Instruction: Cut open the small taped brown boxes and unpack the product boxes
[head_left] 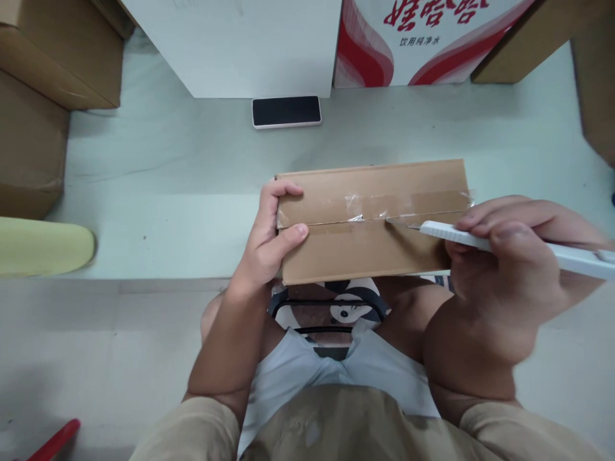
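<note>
A brown cardboard box (336,256) lies at the front edge of the pale table, with clear tape (408,202) along its middle seam. My left hand (273,237) grips the box's left end, thumb and fingers on its top face. In my right hand (509,256) is a white utility knife (442,232), its handle running out to the right. The thin blade points left, its tip at the taped seam near the middle of the box. The right fingers are wrapped round the knife.
A phone (287,111) lies behind the box, before a white carton (259,45) and a red-and-white carton (408,57). Brown boxes (62,57) stand at the left. A yellow-green rounded object (43,246) is at the table's left front edge (158,277).
</note>
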The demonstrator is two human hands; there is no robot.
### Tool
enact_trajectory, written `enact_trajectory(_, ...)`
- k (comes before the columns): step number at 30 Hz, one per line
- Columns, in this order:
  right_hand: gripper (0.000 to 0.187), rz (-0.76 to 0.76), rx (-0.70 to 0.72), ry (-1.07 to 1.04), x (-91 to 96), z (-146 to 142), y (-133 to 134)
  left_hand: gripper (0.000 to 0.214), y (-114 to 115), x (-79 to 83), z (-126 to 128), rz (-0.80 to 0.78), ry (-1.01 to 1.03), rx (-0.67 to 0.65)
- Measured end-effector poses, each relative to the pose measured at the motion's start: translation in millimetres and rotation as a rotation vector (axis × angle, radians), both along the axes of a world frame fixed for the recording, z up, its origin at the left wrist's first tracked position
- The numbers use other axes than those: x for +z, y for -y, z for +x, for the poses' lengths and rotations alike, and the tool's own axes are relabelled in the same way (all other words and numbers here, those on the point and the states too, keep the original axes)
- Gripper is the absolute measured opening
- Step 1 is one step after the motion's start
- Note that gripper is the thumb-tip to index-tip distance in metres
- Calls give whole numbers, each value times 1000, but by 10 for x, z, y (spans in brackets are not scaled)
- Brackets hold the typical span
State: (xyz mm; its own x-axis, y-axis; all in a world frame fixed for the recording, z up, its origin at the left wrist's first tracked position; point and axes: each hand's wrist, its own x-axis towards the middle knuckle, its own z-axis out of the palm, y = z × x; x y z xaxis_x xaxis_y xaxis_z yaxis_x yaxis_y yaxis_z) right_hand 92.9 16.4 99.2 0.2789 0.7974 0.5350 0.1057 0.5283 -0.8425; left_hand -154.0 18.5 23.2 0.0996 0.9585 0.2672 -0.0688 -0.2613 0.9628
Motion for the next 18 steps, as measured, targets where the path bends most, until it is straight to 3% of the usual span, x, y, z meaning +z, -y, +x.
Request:
enact_trajectory(7, 21, 60, 12, -73, 10, -4, -8, 45, 27, 11, 23, -3, 13, 19)
enact_trajectory(13, 19, 42, 20, 71, 5, -24, 24, 46, 21, -6, 43, 18, -32, 50)
enact_trajectory(18, 17, 118, -34, 121, -32, -71, -5, 47, 34, 12, 65, -2, -2, 52)
